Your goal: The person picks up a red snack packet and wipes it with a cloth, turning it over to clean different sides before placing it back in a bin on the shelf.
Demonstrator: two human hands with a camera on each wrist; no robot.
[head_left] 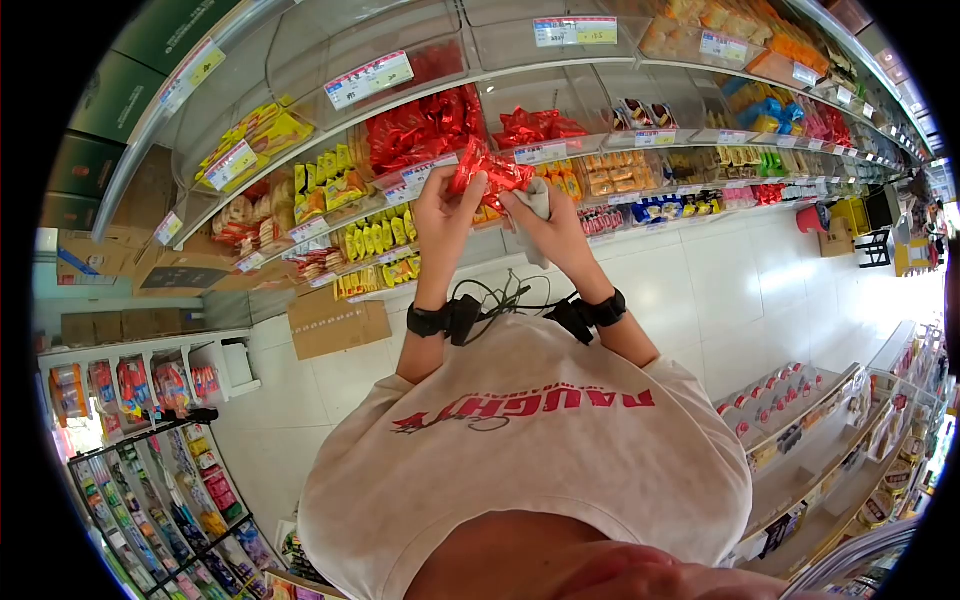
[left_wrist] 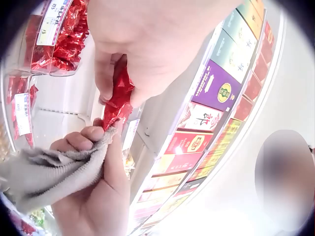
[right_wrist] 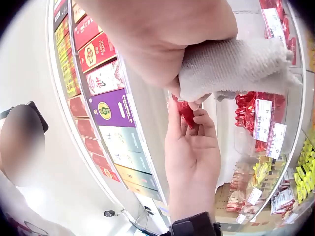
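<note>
In front of the shelves, both hands hold a shiny red foil-wrapped packet. My left hand pinches one end between thumb and fingers; in the left wrist view that hand is above the crinkled red wrapper. The right hand grips a folded grey ribbed cloth, with its fingertips at the packet's other end. In the right wrist view, the cloth hangs out of the fist and partly hides the packet.
Behind the hands, a clear bin holds red foil packets, with a smaller red pile beside it. Yellow snack packs fill bins at left. Boxed goods line a shelf. A cardboard sheet lies on the floor.
</note>
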